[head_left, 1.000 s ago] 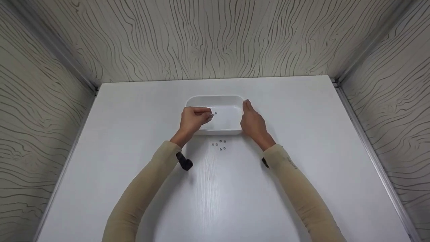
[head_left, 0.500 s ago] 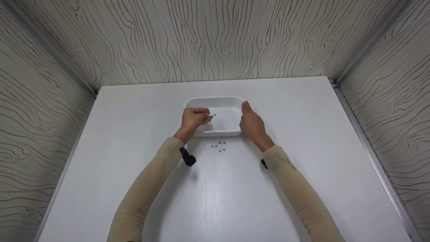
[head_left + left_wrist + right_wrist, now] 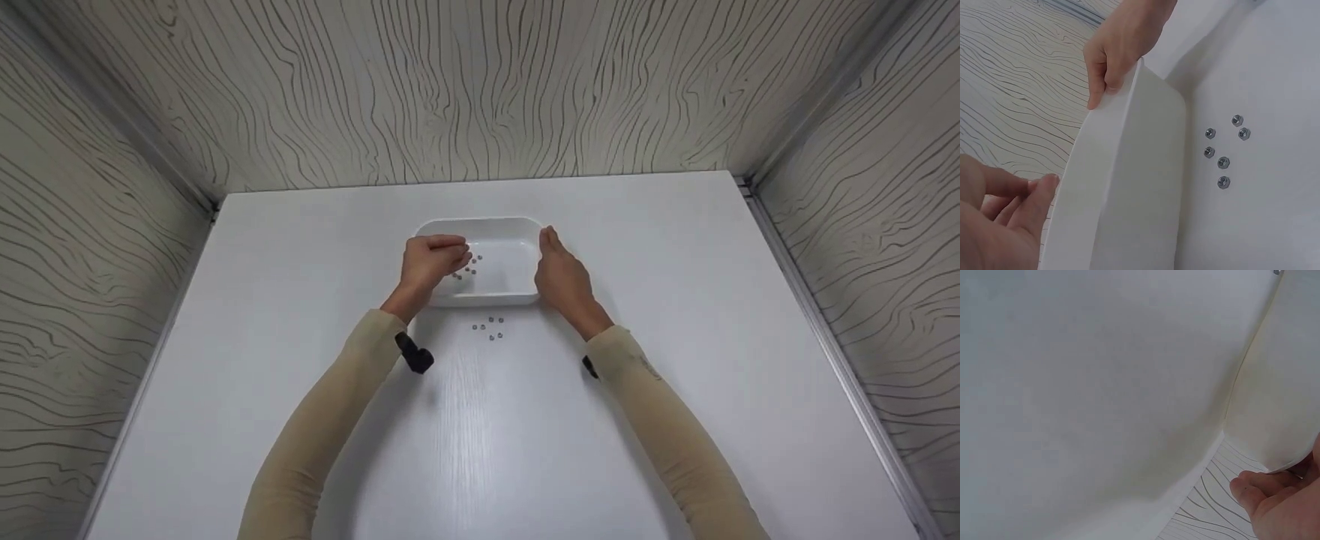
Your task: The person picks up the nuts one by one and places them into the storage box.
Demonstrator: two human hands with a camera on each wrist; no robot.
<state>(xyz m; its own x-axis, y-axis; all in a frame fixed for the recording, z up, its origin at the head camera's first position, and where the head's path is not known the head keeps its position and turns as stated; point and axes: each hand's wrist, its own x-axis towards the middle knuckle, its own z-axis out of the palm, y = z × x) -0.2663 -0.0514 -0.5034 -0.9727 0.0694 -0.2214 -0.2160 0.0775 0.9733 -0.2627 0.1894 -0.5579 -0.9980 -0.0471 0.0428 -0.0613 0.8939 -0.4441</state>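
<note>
A white rectangular tray point(image 3: 484, 300) stands near the back of the table. My right hand point(image 3: 564, 276) grips its right end; in the left wrist view that hand point(image 3: 1126, 42) has its fingers over the rim. Over the tray's left part is my left hand point(image 3: 431, 262), its fingers curled and the thumb point(image 3: 1044, 194) close to the fingertips. Whether a nut is between them is hidden. Several small metal nuts point(image 3: 473, 271) lie on the tray floor beside and below that hand. In front of the tray, several more nuts point(image 3: 1223, 162) lie loose on the table.
The white tabletop point(image 3: 660, 390) reaches back to a wood-patterned wall point(image 3: 480, 90). Similar panels point(image 3: 892, 225) stand at both sides, with metal strips along the edges. A black wrist device point(image 3: 415, 354) sticks out from the left sleeve.
My left hand has drawn slightly left and up, and more nuts on the tray floor now show beside it. The right hand keeps its grip; the table nuts lie as before.
</note>
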